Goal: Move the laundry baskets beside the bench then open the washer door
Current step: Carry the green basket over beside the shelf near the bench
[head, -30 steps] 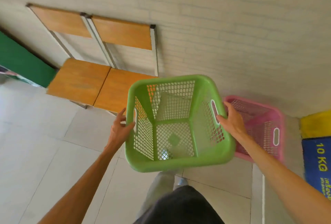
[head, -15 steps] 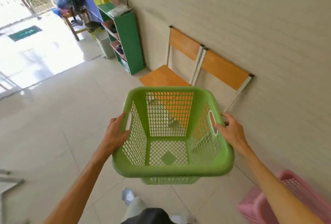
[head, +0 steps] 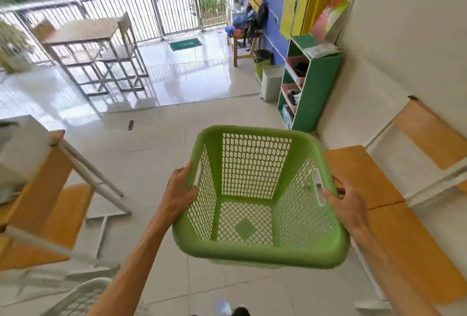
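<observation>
An empty green mesh laundry basket [head: 255,250] hangs in the air in front of me, held level. My left hand [head: 177,194] grips its left handle and my right hand [head: 347,204] grips its right handle. The wooden bench [head: 394,214] runs along the wall on the right, its seat just right of the basket. A white mesh basket [head: 80,298] shows partly at the bottom left. No washer is in view.
A green shelf unit [head: 313,91] stands against the wall past the bench, with a white bin [head: 271,83] beside it. Wooden chairs with metal legs [head: 50,197] stand on the left. A table and railing [head: 96,45] lie farther out. Open tiled floor [head: 161,144] lies ahead.
My view has swung left along the bench, so the bench now sits on the right and the pink basket has left the frame. Both hands keep their hold on the green basket.
</observation>
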